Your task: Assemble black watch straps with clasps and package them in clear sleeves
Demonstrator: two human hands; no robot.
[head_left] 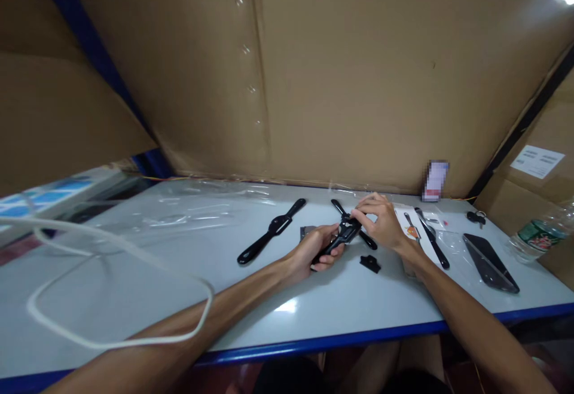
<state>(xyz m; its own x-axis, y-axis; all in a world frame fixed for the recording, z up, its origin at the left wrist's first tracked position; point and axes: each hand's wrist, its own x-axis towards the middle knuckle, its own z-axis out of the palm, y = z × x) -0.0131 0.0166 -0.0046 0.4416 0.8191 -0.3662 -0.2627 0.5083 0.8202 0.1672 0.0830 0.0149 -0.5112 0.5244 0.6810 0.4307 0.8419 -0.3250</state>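
My left hand (pixel 320 247) is wrapped round one handle of a black spokeshave (pixel 344 234), held tilted just above the table. The fingers of my right hand (pixel 379 220) pinch at the spokeshave's other end, partly covering it. Below them a small black metal part (pixel 370 263) lies on the table. Another black spokeshave (pixel 274 226) rests to the left. A third spokeshave (pixel 368 240) lies behind my hands, its middle mostly hidden. A small dark grey piece (pixel 307 231) shows beside my left hand.
On the right lie another black spokeshave (pixel 434 241), a printed card (pixel 410 226), a dark phone (pixel 491 262) and keys (pixel 476 218). A plastic bottle (pixel 536 240) lies at the right edge. Clear plastic bags (pixel 201 205) spread at back left. A white cable (pixel 134 343) loops across the left foreground.
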